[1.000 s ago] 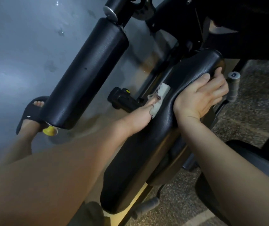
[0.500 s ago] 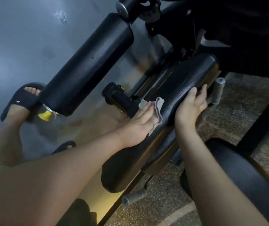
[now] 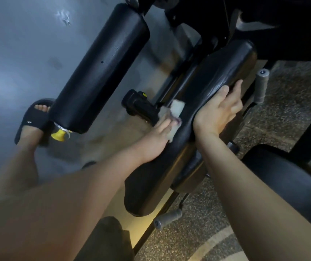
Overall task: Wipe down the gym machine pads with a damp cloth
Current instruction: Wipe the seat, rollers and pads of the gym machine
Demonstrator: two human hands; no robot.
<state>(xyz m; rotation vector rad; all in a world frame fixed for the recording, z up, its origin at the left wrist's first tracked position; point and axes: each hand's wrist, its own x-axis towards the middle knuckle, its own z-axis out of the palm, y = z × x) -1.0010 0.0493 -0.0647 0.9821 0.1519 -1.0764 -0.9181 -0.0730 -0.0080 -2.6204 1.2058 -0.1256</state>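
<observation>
1. Nearest you, the seat pad (image 3: pixel 283 178) at lower right and the grip (image 3: pixel 168 218) below the long pad have no cloth on them. Nothing shows whether the seat pad has been wiped, so count it as left to do.
2. The near end of the long pad (image 3: pixel 151 187) looks dull and dry. That is a judgement, as the light is poor.
3. Halfway along that pad, your left hand (image 3: pixel 157 137) presses the cloth (image 3: pixel 172 113) flat against its left side, fingers laid out over the cloth rather than bunched round it. Your right hand (image 3: pixel 219 112) lies released on the pad's top edge, fingers spread, steadying it and holding nothing.
4. Beyond your hands the far stretch of the pad has a sheen – perhaps damp, perhaps only glare; I cannot tell which.
5. Farther left, the roller pad (image 3: pixel 102 68) is well apart from the cloth, with your sandalled foot (image 3: pixel 36 117) beside its lower end. It appears untouched – likely to be done after this pad.
</observation>
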